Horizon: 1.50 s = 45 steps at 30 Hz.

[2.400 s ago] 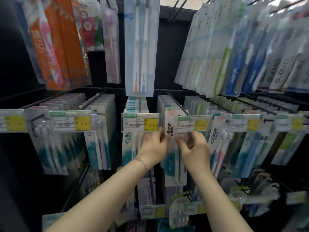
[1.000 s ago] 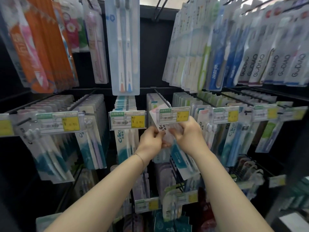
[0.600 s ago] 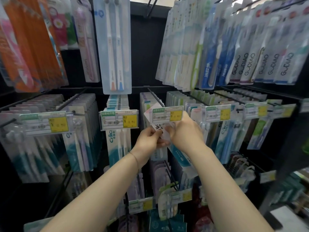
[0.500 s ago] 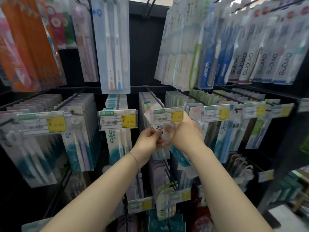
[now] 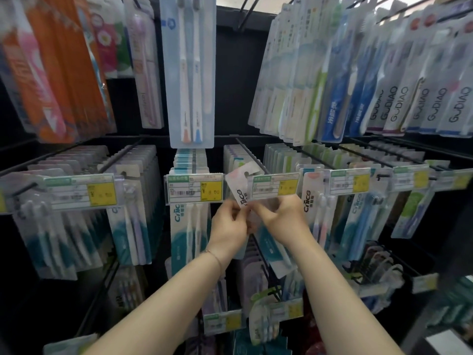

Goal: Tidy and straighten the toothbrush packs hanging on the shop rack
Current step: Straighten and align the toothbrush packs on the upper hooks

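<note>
A white Cnice toothbrush pack is tilted, its top leaning left, in front of a rack hook in the middle row. My left hand pinches the pack's left edge below the logo. My right hand grips it from the right, just under a yellow price tag. The pack's lower end slants down to the right below my right wrist. Its hang hole sits at the hook's tip; whether it is threaded on I cannot tell.
Rows of hanging packs fill the rack: teal Cnice packs to the left, blue and Gudiao packs upper right, orange packs upper left. A tall pale blue two-brush pack hangs above. Price tag holders front each hook. A lower row hangs beneath my arms.
The pack that hung straight 2.4 s ago has been lifted and tilted by both hands, its top now up beside the price tag. The view has shifted slightly right.
</note>
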### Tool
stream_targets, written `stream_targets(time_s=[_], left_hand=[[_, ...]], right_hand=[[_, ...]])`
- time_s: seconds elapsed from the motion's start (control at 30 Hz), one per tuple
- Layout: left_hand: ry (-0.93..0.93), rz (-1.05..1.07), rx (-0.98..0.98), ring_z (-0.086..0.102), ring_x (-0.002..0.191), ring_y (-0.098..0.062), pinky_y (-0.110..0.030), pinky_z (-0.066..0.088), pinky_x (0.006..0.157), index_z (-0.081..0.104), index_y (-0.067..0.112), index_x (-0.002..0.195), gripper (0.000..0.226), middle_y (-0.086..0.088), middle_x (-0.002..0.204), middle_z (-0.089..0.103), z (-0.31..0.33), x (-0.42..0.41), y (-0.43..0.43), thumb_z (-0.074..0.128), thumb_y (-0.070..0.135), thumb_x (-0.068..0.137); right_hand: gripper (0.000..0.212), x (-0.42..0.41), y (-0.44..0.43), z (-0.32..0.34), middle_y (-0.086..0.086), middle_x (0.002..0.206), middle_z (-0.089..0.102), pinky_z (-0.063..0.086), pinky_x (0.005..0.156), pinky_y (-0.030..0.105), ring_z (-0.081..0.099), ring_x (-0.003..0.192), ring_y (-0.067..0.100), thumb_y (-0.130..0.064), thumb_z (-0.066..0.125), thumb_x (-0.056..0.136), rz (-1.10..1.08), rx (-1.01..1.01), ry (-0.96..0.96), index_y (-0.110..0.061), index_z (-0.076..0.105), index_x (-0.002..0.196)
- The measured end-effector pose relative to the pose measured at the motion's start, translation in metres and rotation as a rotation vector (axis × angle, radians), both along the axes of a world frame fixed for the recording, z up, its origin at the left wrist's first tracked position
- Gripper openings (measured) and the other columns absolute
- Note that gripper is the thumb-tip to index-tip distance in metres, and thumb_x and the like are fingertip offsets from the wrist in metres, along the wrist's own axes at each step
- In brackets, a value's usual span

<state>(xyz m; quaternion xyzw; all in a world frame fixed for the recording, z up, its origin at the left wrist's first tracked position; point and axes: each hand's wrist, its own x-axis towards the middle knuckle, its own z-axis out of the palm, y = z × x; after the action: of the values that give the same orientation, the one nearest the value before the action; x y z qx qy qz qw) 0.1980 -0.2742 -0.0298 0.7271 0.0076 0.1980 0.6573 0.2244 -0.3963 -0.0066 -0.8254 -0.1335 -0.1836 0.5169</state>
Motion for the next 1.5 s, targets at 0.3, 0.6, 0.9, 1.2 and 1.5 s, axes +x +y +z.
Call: stream_targets(time_s=[0.3,0.6,0.9,1.2,1.5], left_hand=[[0.032,-0.045,0.024,0.072,0.083,-0.024,-0.05,0.061,0.076,0.059,0.017,0.097,0.007,-0.009,0.093,0.071,-0.009,-0.012,0.005,0.053,0.021,0.1],[0.15,-0.034,0.091,0.071,0.061,-0.02,-0.055,0.058,0.077,0.053,0.001,0.091,0.022,-0.018,0.086,0.068,-0.011,-0.036,0.025,0.055,0.021,0.1],[0.123,-0.043,0.114,0.073,0.068,-0.021,-0.028,0.053,0.056,0.057,0.009,0.089,0.016,-0.007,0.083,0.07,-0.019,-0.073,0.064,0.057,0.021,0.099],[0.05,-0.01,0.055,0.073,0.082,-0.023,-0.042,0.062,0.074,0.062,0.01,0.106,0.011,-0.008,0.098,0.072,-0.023,-0.112,0.117,0.056,0.017,0.1],[0.093,0.141,-0.085,0.072,0.074,-0.02,-0.024,0.057,0.064,0.061,0.008,0.11,0.013,-0.013,0.104,0.072,-0.024,-0.131,0.174,0.051,0.009,0.101]], right_hand=[[0.025,-0.01,0.003,-0.012,-0.006,0.104,0.067,0.054,0.081,0.024,0.064,0.096,0.006,-0.026,0.08,0.076,0.033,0.077,-0.056,-0.033,0.066,0.096],[0.038,-0.03,0.006,-0.018,-0.009,0.092,0.07,0.049,0.065,0.016,0.064,0.074,-0.003,-0.029,0.082,0.075,0.156,0.033,0.065,-0.026,0.06,0.106],[0.039,-0.057,0.029,-0.021,-0.007,0.094,0.073,0.051,0.064,0.016,0.068,0.078,0.0,-0.031,0.087,0.072,0.312,-0.018,0.074,-0.025,0.061,0.101],[0.037,-0.082,0.08,-0.017,-0.011,0.093,0.071,0.047,0.062,0.016,0.065,0.074,-0.002,-0.035,0.085,0.074,0.445,-0.112,-0.05,-0.029,0.058,0.098],[0.049,-0.09,0.15,-0.01,-0.016,0.101,0.066,0.052,0.074,0.029,0.061,0.086,-0.001,-0.036,0.072,0.084,0.524,-0.264,-0.015,-0.04,0.051,0.128]])
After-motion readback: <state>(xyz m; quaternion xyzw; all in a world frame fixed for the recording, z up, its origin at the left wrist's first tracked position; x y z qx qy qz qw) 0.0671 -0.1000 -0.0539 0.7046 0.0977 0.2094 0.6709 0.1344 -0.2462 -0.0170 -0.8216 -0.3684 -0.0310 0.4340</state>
